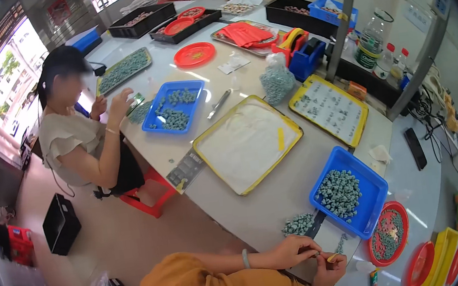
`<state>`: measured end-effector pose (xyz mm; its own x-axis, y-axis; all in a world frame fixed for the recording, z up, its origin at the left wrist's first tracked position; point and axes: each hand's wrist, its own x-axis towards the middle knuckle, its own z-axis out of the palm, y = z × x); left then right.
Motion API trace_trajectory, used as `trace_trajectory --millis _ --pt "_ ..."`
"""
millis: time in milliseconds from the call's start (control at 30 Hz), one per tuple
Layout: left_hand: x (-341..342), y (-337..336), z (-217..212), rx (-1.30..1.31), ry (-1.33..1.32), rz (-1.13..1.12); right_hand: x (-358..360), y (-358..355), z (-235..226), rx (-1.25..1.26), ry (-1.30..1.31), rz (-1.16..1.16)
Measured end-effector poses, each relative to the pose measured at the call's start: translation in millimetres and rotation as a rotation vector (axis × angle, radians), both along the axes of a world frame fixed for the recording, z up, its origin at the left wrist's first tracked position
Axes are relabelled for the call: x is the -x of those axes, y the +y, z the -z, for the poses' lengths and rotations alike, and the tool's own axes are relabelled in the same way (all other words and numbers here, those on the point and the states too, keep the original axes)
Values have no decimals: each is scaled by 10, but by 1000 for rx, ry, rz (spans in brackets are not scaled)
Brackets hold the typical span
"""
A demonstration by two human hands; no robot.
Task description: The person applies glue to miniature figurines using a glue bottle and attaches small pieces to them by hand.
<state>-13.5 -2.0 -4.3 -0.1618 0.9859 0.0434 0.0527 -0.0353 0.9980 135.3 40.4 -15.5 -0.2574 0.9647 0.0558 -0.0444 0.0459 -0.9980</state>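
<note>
Close together at the table's lower edge, my two hands work over a tiny piece. My left hand [292,251], with a pale bangle at its wrist, pinches a small dark greenish piece [316,254] between thumb and fingertips. My right hand [329,271] is closed around a small yellow thing [333,257], its kind too small to make out. Just beyond my hands lies a loose pile of grey-green pieces [298,225]. A blue tray [375,208] holds a heap of similar pieces. A red round tray [404,230] beside it carries more small green bits.
A yellow-rimmed tray [234,185] lined with white lies mid-table. Another yellow-edged tray [362,137] has pieces in rows. Across the left side, a co-worker [75,127] sits by a second blue tray [194,84]. A metal post [345,14] rises at the right; a phone [415,149] lies nearby.
</note>
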Motion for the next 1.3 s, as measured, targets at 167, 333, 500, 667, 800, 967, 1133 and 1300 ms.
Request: trace_trajectory --millis 167,333,500,667,800,967,1133,1300 --pt "-22 32 33 -77 -17 37 -31 50 24 -10 10 -9" --pt "-58 -36 43 -104 -27 -12 -44 49 47 -42 59 -38" --pt "-69 -85 -75 -54 -40 -7 -31 12 2 -35 113 -75" --pt "-95 -42 59 -158 72 -30 -52 30 48 -64 150 -79" --pt "-81 -64 14 -99 109 -22 -63 35 63 -57 135 -85" --pt "-45 -63 -27 -128 142 -6 -62 29 59 -34 148 -95" --pt "-53 -42 -15 -56 107 22 -30 41 23 -40 134 -105" --pt "-53 -22 -17 -110 54 7 -50 65 86 -19 143 -94"
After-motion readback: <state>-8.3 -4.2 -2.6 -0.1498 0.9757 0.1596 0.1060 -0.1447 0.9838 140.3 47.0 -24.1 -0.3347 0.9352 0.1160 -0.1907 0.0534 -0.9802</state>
